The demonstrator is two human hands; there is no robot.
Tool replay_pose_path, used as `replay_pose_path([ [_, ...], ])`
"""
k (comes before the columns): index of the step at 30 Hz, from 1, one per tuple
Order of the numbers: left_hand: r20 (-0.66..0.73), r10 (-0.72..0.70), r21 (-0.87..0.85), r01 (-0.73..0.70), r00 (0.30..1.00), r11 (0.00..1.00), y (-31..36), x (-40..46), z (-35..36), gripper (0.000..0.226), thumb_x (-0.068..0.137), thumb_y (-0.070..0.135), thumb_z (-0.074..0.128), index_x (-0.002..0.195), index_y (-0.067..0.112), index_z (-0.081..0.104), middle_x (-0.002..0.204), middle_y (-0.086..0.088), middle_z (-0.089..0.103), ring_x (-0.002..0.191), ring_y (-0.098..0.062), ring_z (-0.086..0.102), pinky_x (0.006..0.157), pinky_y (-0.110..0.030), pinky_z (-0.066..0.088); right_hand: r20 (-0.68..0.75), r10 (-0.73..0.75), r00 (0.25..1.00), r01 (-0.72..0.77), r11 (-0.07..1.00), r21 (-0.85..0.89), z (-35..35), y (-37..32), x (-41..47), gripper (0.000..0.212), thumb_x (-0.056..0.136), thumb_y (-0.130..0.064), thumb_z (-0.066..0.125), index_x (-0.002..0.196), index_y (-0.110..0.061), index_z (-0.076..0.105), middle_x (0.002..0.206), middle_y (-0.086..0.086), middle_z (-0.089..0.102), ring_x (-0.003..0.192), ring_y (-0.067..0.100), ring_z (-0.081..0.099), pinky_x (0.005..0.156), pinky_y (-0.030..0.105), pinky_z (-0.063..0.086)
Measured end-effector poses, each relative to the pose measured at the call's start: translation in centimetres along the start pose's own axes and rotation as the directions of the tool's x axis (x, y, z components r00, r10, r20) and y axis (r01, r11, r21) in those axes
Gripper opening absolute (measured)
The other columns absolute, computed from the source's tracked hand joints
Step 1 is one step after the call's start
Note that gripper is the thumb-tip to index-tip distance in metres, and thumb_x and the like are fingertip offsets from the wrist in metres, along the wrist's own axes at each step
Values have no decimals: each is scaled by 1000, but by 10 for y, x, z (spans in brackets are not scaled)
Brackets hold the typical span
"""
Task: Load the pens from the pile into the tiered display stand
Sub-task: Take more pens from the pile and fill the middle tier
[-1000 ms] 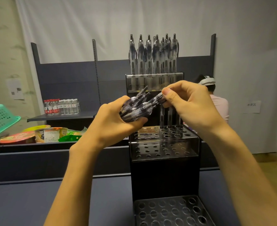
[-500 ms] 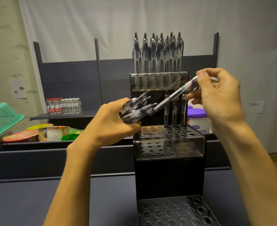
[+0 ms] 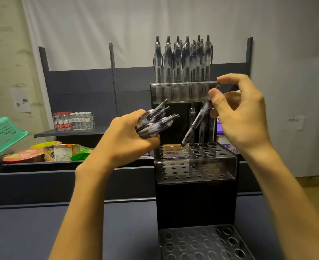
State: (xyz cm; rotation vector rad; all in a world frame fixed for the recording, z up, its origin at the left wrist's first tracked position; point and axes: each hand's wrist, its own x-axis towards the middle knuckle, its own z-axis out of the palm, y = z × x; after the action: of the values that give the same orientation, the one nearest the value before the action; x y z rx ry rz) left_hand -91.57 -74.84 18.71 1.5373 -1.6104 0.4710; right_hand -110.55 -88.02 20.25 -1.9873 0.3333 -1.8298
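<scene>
While left hand (image 3: pixel 130 136) grips pens (image 3: pixel 155 121), right hand (image 3: pixel 237 113) pinches pen (image 3: pixel 196 122), tip seemingly at stand (image 3: pixel 196 166) hole

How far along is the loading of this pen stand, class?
Done: the top tier looks full of upright pens. In hand: the right hand pinches one pen, tip at a middle tier hole; the left hand grips a bundle of pens. Left: most middle holes and the whole bottom tier.
</scene>
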Motion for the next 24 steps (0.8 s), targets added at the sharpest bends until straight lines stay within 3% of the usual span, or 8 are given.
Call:
replay_pose_path([
  [5,-3,-4,0,4,1000,1000,1,0,1,27,71,34,66,93,20,60,76,10,63,66,-9,60,61,-33,53,-24,-117,993,114,989,-97,6,-4,-5,25,92,-27,64,112,-16,54,75,-14,63,69,-1,62,59,5,45],
  [13,-9,-6,17,6,1000,1000,1,0,0,27,70,36,65,91,21,58,75,11,61,65,-7,58,59,-31,53,96,-182,979,195,968,-160,11,-5,-7,40,91,-20,66,129,-21,55,88,-13,60,73,-5,59,66,1,47],
  [20,-3,-6,16,6,1000,1000,0,0,1,28,71,36,65,93,21,58,77,11,62,66,-7,59,58,-27,52,135,-227,965,249,952,-177,19,-6,-11,46,90,-17,67,134,-24,56,89,-11,64,68,3,60,72,18,56],
  [24,-9,-7,19,7,1000,1000,0,0,1,29,71,35,66,94,19,59,77,10,62,67,-8,60,59,-30,53,233,-196,952,251,939,-235,25,-3,-13,48,91,-18,64,137,-25,53,93,-5,68,71,5,57,80,38,58],
])
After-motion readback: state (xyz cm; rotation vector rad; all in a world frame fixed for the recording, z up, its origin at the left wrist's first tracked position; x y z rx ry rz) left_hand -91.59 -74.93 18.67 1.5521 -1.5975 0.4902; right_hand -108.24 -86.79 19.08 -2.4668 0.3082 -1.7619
